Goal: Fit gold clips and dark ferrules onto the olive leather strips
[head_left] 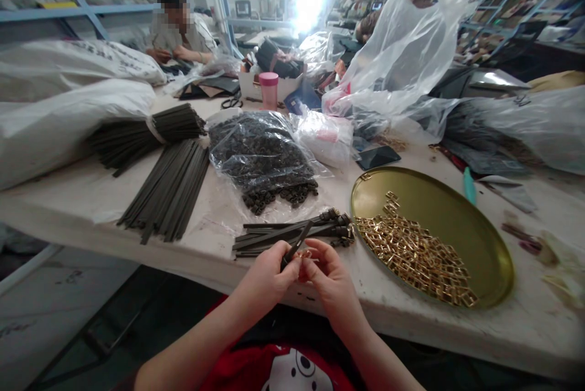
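The buckles [418, 260] look shiny metal, strips [168, 190] matt, tray [450, 211] smoothly glossy.

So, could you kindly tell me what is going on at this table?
A person's left hand holds a dark strap, while the right hand pinches a small gold-coloured piece against it. Similar straps lie just beyond the hands. To the right, a gold tray holds many metal buckles; more strips lie to the left.
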Demonstrator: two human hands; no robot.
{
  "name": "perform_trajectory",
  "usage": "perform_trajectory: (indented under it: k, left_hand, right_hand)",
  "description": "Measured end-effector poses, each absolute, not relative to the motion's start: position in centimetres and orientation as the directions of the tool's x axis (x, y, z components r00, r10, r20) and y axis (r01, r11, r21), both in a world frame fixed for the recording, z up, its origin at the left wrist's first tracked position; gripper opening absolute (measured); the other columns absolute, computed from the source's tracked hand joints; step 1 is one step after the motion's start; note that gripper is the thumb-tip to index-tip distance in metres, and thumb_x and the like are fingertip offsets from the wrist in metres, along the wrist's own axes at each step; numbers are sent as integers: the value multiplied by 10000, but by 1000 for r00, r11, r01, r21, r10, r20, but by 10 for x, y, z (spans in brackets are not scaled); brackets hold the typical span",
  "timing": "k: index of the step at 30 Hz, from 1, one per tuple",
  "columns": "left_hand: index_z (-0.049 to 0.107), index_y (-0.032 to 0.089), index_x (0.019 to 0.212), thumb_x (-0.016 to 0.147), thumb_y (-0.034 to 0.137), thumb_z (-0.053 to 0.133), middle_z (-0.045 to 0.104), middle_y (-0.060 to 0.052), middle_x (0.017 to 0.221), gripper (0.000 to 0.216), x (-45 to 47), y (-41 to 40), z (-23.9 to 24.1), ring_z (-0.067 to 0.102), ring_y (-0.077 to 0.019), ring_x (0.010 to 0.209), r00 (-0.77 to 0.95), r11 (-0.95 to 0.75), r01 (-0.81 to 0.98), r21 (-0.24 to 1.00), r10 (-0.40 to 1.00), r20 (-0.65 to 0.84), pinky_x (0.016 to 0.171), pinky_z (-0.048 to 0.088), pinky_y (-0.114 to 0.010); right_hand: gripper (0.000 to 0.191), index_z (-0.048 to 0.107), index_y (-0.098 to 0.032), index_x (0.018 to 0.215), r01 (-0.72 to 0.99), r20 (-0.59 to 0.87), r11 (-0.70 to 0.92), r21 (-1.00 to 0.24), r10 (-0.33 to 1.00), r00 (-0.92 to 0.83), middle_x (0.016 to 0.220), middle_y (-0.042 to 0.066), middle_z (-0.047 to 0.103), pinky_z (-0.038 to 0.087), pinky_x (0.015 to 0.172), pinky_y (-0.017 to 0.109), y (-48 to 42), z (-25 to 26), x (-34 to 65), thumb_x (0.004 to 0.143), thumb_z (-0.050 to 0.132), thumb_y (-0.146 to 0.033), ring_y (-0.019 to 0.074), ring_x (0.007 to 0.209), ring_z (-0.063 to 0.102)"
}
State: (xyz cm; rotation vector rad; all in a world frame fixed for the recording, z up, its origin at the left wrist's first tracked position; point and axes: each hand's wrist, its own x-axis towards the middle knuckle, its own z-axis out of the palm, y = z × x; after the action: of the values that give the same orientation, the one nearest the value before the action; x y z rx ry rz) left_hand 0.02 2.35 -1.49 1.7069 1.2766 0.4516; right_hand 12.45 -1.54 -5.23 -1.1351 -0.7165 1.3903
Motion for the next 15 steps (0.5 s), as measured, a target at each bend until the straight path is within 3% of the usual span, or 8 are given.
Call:
perform_trajectory:
  k: [6,10,15]
  left_hand:
    - [501,178,741,884,373,297,546,1,700,316,-6,15,-4,514,-139,690,498,-44,450,892,842,-209,663,383,-241]
    - [548,181,823,869,349,333,535,10,678,277,-14,10,-5,504,-139,662,487,-43,491,870,842,-233,644,379,-233]
    - [564,182,796,860,320,345,546,5,688,267,-24,7,-7,504,-145,685,506,-84,544,835,827,-247,625,370,-219]
  right_hand:
    - [248,613,-207,920,-471,-249,-151,-869,956,153,658,-40,612,467,568,209,-15,-43,131,695,685,-281,80,567,552]
    - [313,642,-214,922,-686,-411,-254,-682,909,73,645,-55,591,486,536,175,-15,-39,135,626,740,-242,50,527,541]
    - [389,641,-222,941,-786,-532,-396,-475,841,-102,621,-65,582,497,498,128,-19,-34,136,576,774,-200,31,493,552]
